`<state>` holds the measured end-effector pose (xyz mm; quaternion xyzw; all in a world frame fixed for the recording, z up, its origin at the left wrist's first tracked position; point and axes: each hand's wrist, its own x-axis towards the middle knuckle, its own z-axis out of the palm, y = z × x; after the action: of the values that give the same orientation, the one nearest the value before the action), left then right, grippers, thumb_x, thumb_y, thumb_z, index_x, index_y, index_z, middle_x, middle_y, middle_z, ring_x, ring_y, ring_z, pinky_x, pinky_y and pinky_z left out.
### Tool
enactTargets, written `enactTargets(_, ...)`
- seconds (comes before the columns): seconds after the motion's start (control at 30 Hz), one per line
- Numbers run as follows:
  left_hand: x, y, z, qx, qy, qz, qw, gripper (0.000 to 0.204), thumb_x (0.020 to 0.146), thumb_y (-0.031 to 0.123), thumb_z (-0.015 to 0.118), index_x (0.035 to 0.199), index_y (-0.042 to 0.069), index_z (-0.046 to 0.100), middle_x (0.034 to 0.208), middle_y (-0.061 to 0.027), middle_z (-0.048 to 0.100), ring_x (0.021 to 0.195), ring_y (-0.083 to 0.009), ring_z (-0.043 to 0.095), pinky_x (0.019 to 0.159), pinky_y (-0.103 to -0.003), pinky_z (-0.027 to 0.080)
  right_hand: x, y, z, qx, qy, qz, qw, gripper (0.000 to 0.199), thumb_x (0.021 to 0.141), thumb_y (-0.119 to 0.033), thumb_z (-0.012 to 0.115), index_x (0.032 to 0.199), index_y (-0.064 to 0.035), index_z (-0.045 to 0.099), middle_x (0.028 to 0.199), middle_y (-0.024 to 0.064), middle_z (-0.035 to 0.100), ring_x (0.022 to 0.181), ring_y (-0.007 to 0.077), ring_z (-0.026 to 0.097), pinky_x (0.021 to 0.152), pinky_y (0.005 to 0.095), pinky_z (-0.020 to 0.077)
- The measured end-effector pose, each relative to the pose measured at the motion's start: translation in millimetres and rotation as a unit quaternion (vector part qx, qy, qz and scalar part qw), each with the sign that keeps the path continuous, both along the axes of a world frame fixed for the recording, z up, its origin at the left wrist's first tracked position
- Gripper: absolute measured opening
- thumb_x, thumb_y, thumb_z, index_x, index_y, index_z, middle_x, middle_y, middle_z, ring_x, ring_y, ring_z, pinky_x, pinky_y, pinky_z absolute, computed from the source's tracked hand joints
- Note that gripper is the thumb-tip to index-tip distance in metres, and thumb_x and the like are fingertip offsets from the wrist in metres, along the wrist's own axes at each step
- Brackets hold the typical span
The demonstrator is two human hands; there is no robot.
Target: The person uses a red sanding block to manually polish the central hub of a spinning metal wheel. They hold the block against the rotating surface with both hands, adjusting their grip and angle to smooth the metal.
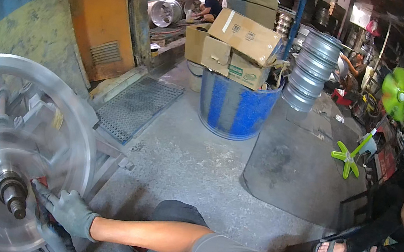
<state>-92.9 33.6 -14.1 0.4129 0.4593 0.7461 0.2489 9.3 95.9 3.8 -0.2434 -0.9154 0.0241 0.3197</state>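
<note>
Wheel rim (89, 138) sits at the worker's 8 o'clock, mounted on a spindle (13, 191). Silver metal, bright outer lip, face smeared into streaks by motion blur, so it's spinning; can't read spoke shape or finish from here. Face looks toward the worker; outline is a tall oval, long axis roughly 11 to 5. Spindle runs the same 11-5 line, threaded tip poking out toward 5 o'clock, collar behind it. 2 hands on the job, both in greyish gloves. Right hand (71, 211) at the spindle's 3 to 4 o'clock, fingers stretched toward the blurred face, small red piece (43, 181) at the fingertips; can't tell how firmly it's gripped. Left hand (57, 241) just under it, at the spindle's 4 to 5 o'clock, partly hidden; I can't tell if it's holding anything. Blue barrel (238, 105) with cartons (245, 35) piled on top at 1 o'clock, stack of silver rims (309, 72) at 2, green fan (400, 96) further out at 2.
</note>
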Motion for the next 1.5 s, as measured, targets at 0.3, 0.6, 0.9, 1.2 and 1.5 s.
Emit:
enactTargets(0.3, 4, -2, -5, -0.015, -0.101, 0.021, 0.995, 0.038, 0.105, 0.015, 0.056, 0.137, -0.004, 0.062, 0.128, -0.0107, 0.066, 0.114, -0.0183, 0.062, 0.098, -0.034, 0.051, 13, 3, 5, 0.015, 0.015, -0.005, 1.0, 0.086, 0.083, -0.015, 0.065, 0.161, 0.0028, 0.033, 0.156, 0.0269, 0.049, 0.074, 0.0307, 0.068, 0.067, 0.0462, 0.0564)
enactTargets(0.6, 3, -3, -9, -0.014, 0.109, 0.164, 0.98, 0.039, 0.103, 0.015, 0.057, 0.135, -0.008, 0.062, 0.121, -0.0097, 0.071, 0.1, -0.0161, 0.066, 0.088, -0.032, 0.053, 24, -1, 18, 0.017, -0.049, 0.005, 0.999, 0.082, 0.081, -0.015, 0.067, 0.158, -0.0025, 0.043, 0.171, 0.0172, 0.031, 0.078, 0.0324, 0.07, 0.071, 0.0465, 0.0602)
enactTargets(0.9, 25, 0, 8, 0.032, -0.105, 0.075, 0.991, 0.021, 0.107, 0.02, 0.062, 0.113, 0.001, 0.068, 0.092, 0.0019, 0.065, 0.071, -0.0043, 0.053, 0.061, -0.023, 0.044, 25, 4, 14, 0.037, -0.005, -0.006, 0.999, 0.091, 0.074, -0.013, 0.068, 0.16, -0.0054, 0.041, 0.17, 0.015, 0.033, 0.075, 0.0329, 0.069, 0.07, 0.0449, 0.0601)
enactTargets(1.2, 25, 2, 5, 0.029, -0.158, 0.064, 0.985, 0.019, 0.105, 0.017, 0.062, 0.11, -0.001, 0.066, 0.09, 0.0011, 0.062, 0.075, -0.0059, 0.054, 0.064, -0.025, 0.047, 23, 1, 21, 0.038, -0.027, -0.005, 0.999, 0.09, 0.075, -0.013, 0.069, 0.16, -0.0037, 0.041, 0.168, 0.0175, 0.036, 0.078, 0.0358, 0.07, 0.07, 0.0463, 0.0605)
enactTargets(1.5, 22, 1, 8, 0.039, -0.186, 0.038, 0.981, 0.018, 0.105, 0.016, 0.062, 0.108, -0.001, 0.067, 0.087, 0.0018, 0.06, 0.074, -0.0062, 0.053, 0.063, -0.025, 0.047, 21, 0, 27, 0.04, -0.033, 0.002, 0.999, 0.088, 0.073, -0.012, 0.071, 0.157, -0.0037, 0.045, 0.168, 0.0179, 0.036, 0.078, 0.036, 0.07, 0.071, 0.0476, 0.0606)
